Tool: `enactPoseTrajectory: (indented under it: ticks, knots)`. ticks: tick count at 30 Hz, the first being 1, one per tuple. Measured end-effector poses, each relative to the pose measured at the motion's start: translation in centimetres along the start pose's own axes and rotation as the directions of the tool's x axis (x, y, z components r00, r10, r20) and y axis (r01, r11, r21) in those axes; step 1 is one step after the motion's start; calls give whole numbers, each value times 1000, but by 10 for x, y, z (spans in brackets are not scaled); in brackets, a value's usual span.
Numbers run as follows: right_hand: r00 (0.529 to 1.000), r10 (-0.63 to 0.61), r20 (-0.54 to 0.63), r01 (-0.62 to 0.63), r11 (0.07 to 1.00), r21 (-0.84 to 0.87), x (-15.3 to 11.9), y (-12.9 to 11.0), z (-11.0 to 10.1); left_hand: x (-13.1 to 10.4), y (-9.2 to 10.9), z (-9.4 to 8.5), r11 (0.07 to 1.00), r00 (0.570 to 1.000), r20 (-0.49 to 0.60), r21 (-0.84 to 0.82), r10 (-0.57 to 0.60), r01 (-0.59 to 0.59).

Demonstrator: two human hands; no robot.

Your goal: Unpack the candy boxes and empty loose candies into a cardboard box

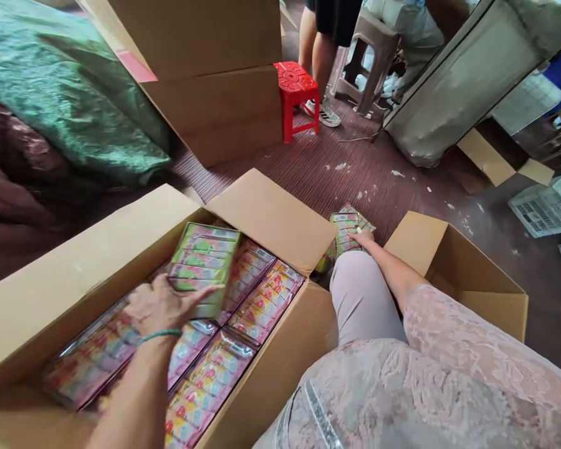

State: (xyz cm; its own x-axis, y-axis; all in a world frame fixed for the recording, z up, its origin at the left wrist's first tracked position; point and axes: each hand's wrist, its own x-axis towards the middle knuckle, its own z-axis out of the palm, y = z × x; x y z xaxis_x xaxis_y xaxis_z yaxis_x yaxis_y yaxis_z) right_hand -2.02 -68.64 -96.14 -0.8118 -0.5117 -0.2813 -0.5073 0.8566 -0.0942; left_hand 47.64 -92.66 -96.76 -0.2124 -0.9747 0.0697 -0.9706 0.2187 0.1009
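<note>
Two hands, two chances for a slip. Your left hand (pixel 161 305) grips a green pack (pixel 204 252) above the big box (pixel 280 355), thumb along its near side and the other fingers partly hidden (the blur there makes the exact hold hard to read). If most of that hold sits at the near end, the far end could dip, and the pack could drop crooked onto the pink packs (pixel 266 305) lined up below, scuffing their shiny wrapping.

Your right hand (pixel 363 238) is at the other green packs (pixel 343 231), just past your knee (pixel 359 280) and close to the box's corner. Its fingers touch them, but I cannot tell whether they are closed on one. Those packs overlap at uneven angles, so tugging one by a corner could drag its neighbour along. Your knee, right next to them, could knock the pile if you shift. The open flap (pixel 271 218) lies between your two hands; a pack carried low across it could snag on the edge.
</note>
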Motion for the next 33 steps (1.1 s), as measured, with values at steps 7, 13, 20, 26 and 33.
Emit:
enactPoseTrajectory:
  ticks: [7,13,20,26,33]
  knots:
    - [994,106,33,-109,991,81,0,0,-9,-129,50,-10,838,892,-179,-306,415,-452]
    - [984,-50,-169,70,991,117,-34,-5,-40,-115,132,-26,911,987,43,-380,-154,159]
    - [776,-372,-508,495,859,127,-71,-2,-59,-76,192,-56,831,924,144,-405,-354,382]
    - [629,-394,-670,590,803,82,-101,-10,-57,-55,206,-73,764,883,190,-446,-429,467]
    - [637,-469,-612,621,783,46,-108,-22,-61,-30,210,-52,808,932,133,-467,-337,359]
